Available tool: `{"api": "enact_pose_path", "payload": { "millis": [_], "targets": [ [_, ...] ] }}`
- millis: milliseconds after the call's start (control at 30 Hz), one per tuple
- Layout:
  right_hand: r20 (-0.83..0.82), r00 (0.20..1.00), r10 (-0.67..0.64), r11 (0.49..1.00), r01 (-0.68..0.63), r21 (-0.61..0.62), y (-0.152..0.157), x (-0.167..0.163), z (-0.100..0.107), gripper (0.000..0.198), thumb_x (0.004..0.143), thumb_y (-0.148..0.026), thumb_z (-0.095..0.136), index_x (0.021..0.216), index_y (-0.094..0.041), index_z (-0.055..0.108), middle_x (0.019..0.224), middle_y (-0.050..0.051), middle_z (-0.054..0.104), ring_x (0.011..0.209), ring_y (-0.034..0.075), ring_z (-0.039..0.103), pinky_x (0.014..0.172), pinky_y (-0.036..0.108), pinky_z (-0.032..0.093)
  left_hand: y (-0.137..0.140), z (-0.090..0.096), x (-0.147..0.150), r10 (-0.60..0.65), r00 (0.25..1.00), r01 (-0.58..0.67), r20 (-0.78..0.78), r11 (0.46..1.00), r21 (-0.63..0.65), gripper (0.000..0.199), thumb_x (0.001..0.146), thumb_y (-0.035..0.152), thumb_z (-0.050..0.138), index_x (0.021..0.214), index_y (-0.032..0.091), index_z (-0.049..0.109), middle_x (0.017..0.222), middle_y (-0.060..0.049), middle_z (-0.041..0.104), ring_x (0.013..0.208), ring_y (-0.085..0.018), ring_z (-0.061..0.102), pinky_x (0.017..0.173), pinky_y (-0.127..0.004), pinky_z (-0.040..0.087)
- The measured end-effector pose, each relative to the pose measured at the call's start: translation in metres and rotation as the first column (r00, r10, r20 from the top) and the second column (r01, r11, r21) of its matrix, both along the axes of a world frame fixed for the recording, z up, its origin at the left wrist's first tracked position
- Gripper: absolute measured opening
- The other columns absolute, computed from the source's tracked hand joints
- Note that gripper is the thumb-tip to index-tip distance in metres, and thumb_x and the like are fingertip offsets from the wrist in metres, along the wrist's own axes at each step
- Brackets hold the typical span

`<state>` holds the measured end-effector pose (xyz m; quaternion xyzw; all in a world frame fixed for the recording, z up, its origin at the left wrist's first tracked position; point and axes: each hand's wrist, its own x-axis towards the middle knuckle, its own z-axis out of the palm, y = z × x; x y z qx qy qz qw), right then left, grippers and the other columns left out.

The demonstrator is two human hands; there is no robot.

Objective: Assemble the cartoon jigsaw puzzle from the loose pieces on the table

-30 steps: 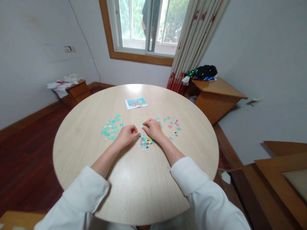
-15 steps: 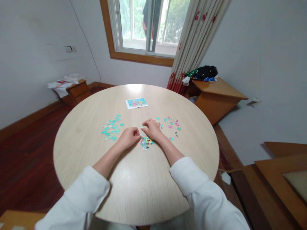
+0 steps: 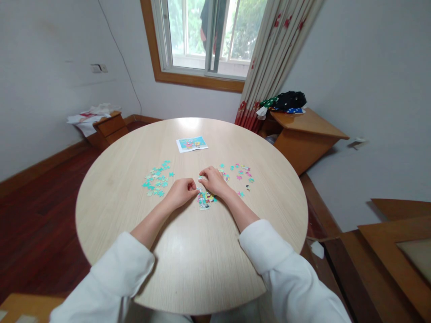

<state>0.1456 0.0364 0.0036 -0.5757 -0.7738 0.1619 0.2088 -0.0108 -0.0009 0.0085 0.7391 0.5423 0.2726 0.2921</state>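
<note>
Puzzle section (image 3: 208,198) lies mid-frame, likely for easy reach — left hand (image 3: 182,191) and right hand (image 3: 213,180) curled close, grips unclear.

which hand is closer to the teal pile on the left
Left. The left hand is just right of the teal pile; the right hand is farther right, beyond the left hand.

text: none legible | picture sheet (image 3: 192,144): any lettering too small to read | puzzle pieces (image 3: 203,200): none readable
</note>
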Motion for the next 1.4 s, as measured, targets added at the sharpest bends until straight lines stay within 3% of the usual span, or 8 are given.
{"api": "enact_pose_path", "payload": {
  "millis": [267, 567, 767, 1000, 1400],
  "targets": [
    [-0.011, 1.0, -0.005, 0.999, 0.005, -0.05, 0.0003, -0.0009, 0.0023, 0.021, 0.077, -0.02, 0.063, 0.097, -0.017, 0.056, 0.108, 0.008, 0.058, 0.103, 0.021, 0.05, 0.089, 0.038, 0.033, 0.0, -0.0004, -0.0002, 0.001, 1.0, -0.001, -0.005, 1.0, -0.012, 0.014, 0.066, 0.029, 0.06, 0.064, 0.016, 0.058, 0.056, 0.002, 0.054, 0.054, -0.012, 0.046, 0.053, -0.024, 0.03],
    [-0.266, 0.961, 0.078, 0.997, -0.081, -0.002, -0.0008, 0.0005, -0.0032, 0.021, 0.071, -0.008, 0.061, 0.09, -0.018, 0.057, 0.074, -0.002, 0.059, 0.068, 0.011, 0.054, 0.073, 0.027, 0.04, 0.002, -0.0031, -0.0012, -0.014, 1.0, 0.014, -0.003, 1.0, -0.009, 0.012, 0.067, 0.028, 0.058, 0.065, 0.016, 0.058, 0.058, 0.001, 0.055, 0.056, -0.013, 0.047, 0.055, -0.024, 0.033],
    [-0.386, 0.921, 0.057, 0.998, -0.051, 0.024, -0.0013, 0.0011, -0.0057, 0.008, 0.074, -0.011, 0.058, 0.079, -0.015, 0.062, 0.069, 0.0, 0.063, 0.067, 0.011, 0.057, 0.07, 0.024, 0.044, 0.0028, -0.0032, -0.0022, -0.015, 1.0, 0.015, 0.002, 1.0, -0.018, 0.012, 0.068, 0.028, 0.057, 0.064, 0.016, 0.057, 0.058, 0.001, 0.055, 0.056, -0.013, 0.047, 0.056, -0.025, 0.034],
    [-0.505, 0.861, 0.069, 0.99, -0.122, -0.073, -0.0045, -0.0003, -0.0008, 0.01, 0.072, -0.013, 0.061, 0.079, -0.014, 0.068, 0.072, 0.003, 0.068, 0.069, 0.012, 0.061, 0.07, 0.026, 0.046, 0.0012, -0.0017, -0.0018, -0.011, 1.0, 0.011, 0.003, 1.0, -0.002, 0.011, 0.068, 0.026, 0.056, 0.062, 0.016, 0.056, 0.057, 0.001, 0.054, 0.056, -0.012, 0.046, 0.055, -0.024, 0.033],
    [-0.56, 0.828, 0.036, 0.97, -0.165, -0.181, -0.0082, -0.0001, 0.0008, 0.007, 0.068, -0.015, 0.064, 0.074, -0.011, 0.066, 0.063, 0.001, 0.064, 0.057, 0.009, 0.054, 0.055, 0.021, 0.04, 0.0013, -0.0014, -0.0016, -0.008, 1.0, 0.008, 0.0, 1.0, 0.007, 0.012, 0.067, 0.027, 0.057, 0.063, 0.016, 0.058, 0.057, 0.001, 0.055, 0.056, -0.012, 0.047, 0.054, -0.024, 0.032]
  ]
}}
